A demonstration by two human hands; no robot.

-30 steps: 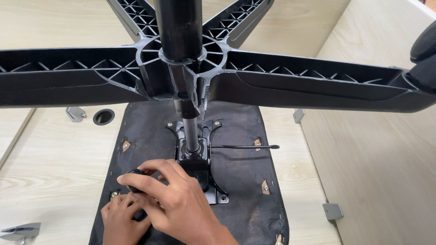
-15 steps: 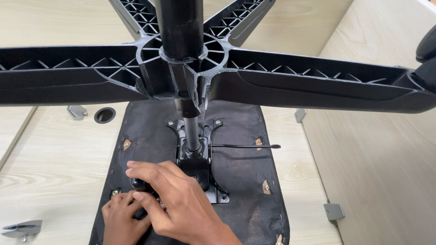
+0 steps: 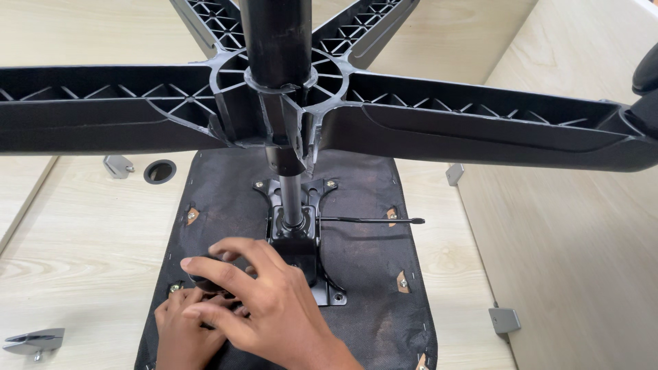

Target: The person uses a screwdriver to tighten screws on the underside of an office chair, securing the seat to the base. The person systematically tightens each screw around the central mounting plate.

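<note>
A: What do the hands have hold of?

B: A round black knob (image 3: 209, 270) on the underside of an overturned office chair seat (image 3: 370, 274), at about 8 o'clock from the metal mounting plate (image 3: 301, 250). It is dark, smooth and mostly hidden, so only its upper edge shows.

A: How are the hands set?

B: The right hand (image 3: 274, 308) lies over it with fingers curled and close together, wrapping the knob from above. The left hand (image 3: 181, 329) sits just below at 7 o'clock, fingers bent against the knob's lower side; how tightly it clasps I cannot tell.

A: And the chair itself?

B: The seat's underside is covered in black fabric, with small tan cut-outs showing bolts. A gas lift column (image 3: 291, 199) rises from the plate toward 12 o'clock into a black five-arm base (image 3: 445, 123) with ribbed spokes. A thin black lever (image 3: 373, 220) points toward 3 o'clock. All of it rests on a pale wooden table (image 3: 89, 233).
</note>
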